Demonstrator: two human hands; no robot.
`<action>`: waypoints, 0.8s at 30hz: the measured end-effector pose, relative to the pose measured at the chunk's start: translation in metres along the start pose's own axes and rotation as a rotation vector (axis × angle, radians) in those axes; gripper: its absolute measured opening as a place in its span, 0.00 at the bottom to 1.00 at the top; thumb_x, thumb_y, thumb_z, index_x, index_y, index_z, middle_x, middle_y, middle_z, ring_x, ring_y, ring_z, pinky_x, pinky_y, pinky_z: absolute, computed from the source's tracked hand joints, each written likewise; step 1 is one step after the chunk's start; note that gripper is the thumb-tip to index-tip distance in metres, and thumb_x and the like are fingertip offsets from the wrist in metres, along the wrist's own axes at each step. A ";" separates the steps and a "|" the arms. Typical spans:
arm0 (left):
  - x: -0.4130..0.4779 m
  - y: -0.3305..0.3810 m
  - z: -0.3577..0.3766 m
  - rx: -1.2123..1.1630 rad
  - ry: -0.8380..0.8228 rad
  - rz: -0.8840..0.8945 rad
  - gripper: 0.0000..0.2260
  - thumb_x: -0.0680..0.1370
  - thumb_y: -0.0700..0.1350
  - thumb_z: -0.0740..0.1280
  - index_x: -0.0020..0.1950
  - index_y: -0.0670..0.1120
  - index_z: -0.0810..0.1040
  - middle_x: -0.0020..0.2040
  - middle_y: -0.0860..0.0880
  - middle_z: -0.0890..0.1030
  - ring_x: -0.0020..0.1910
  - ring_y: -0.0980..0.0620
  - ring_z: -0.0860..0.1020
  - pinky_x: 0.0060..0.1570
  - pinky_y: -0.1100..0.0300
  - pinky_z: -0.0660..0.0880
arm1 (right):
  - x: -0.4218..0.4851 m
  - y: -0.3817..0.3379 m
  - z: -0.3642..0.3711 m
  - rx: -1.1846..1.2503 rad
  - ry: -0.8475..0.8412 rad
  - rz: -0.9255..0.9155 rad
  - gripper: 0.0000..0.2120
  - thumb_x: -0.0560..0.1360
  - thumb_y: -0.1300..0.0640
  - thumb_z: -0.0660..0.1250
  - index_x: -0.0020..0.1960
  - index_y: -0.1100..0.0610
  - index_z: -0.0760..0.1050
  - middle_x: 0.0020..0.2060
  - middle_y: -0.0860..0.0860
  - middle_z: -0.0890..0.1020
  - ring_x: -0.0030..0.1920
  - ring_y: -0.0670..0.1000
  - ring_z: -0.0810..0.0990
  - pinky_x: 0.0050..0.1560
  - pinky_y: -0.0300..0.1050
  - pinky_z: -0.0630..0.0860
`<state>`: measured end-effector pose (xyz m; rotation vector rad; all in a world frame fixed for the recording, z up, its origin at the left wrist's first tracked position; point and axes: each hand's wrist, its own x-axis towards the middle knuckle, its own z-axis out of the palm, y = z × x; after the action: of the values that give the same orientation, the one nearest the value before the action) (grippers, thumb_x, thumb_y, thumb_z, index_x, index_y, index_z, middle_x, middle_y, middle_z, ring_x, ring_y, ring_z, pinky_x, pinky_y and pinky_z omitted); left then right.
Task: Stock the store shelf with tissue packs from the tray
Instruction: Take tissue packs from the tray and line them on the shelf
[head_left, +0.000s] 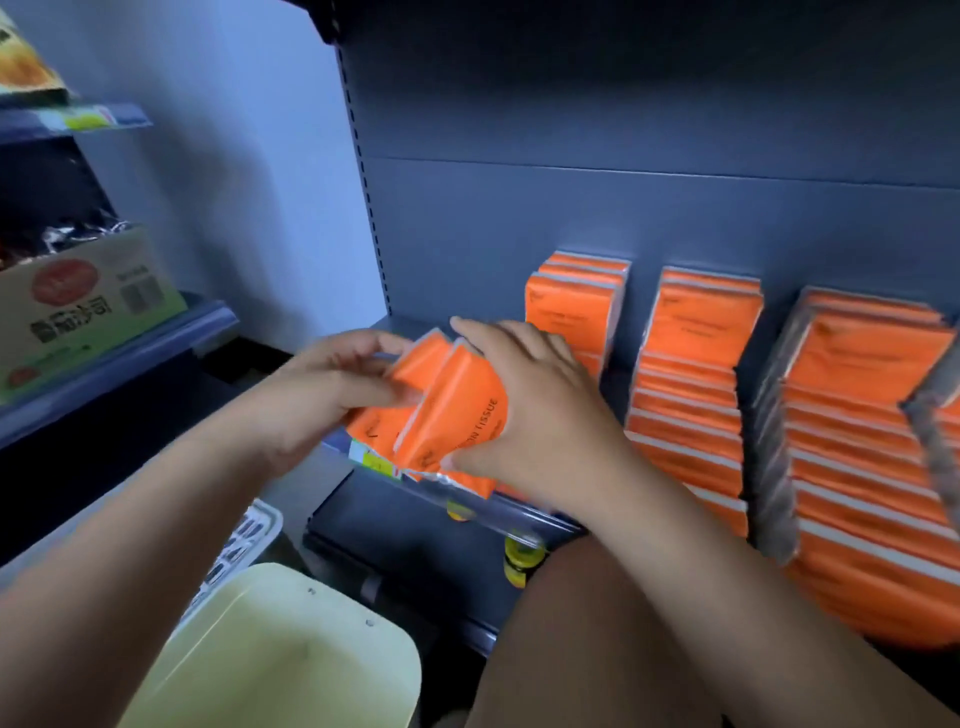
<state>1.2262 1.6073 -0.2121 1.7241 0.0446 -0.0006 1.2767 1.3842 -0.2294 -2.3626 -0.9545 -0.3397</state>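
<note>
Shelving in dark grey fills the view. Three stocked rows of orange packs stand on its right part. Below the shelving's left end sits the cream tray. No packs show in the visible part of its inside, so this is probably one of the last loads.

At the shelving's left end, over its front rail, a small bunch of tissue packs is held tilted and splayed apart, not yet set down. To do this step well, the bunch should first be squared so the faces lie flush. It should then stand on the bare deck at the shelving's left, in line with the rows and pushed back, with nothing overhanging the rail. The soft wrapping will likely buckle under a hard squeeze, so light pressure serves.

The left hand curls round the left side of the bunch, fingers tucked against it. The right hand lies spread over the right-hand pack and clasps it, fingertips at its top edge and thumb at its bottom edge.
</note>
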 end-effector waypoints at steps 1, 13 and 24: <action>0.010 0.010 0.010 0.023 -0.032 0.022 0.23 0.65 0.38 0.78 0.60 0.43 0.83 0.54 0.36 0.85 0.49 0.42 0.84 0.52 0.51 0.79 | -0.003 0.008 -0.010 -0.036 0.048 0.002 0.52 0.57 0.38 0.81 0.77 0.39 0.63 0.68 0.40 0.72 0.66 0.50 0.70 0.69 0.47 0.68; 0.109 0.077 0.117 0.337 -0.149 0.263 0.17 0.75 0.29 0.72 0.61 0.43 0.83 0.51 0.47 0.85 0.46 0.52 0.84 0.44 0.57 0.82 | -0.057 0.139 -0.099 0.304 0.515 0.453 0.25 0.67 0.51 0.82 0.59 0.48 0.76 0.47 0.40 0.82 0.49 0.39 0.81 0.50 0.39 0.77; 0.180 0.075 0.191 0.657 -0.115 0.463 0.17 0.73 0.34 0.77 0.57 0.50 0.84 0.50 0.53 0.85 0.49 0.56 0.82 0.55 0.62 0.77 | -0.098 0.213 -0.123 0.178 0.803 0.650 0.16 0.69 0.53 0.78 0.44 0.61 0.73 0.39 0.48 0.79 0.43 0.49 0.79 0.42 0.35 0.73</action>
<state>1.4128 1.4128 -0.1718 2.3496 -0.4897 0.2522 1.3528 1.1325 -0.2578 -1.9431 0.1510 -0.8006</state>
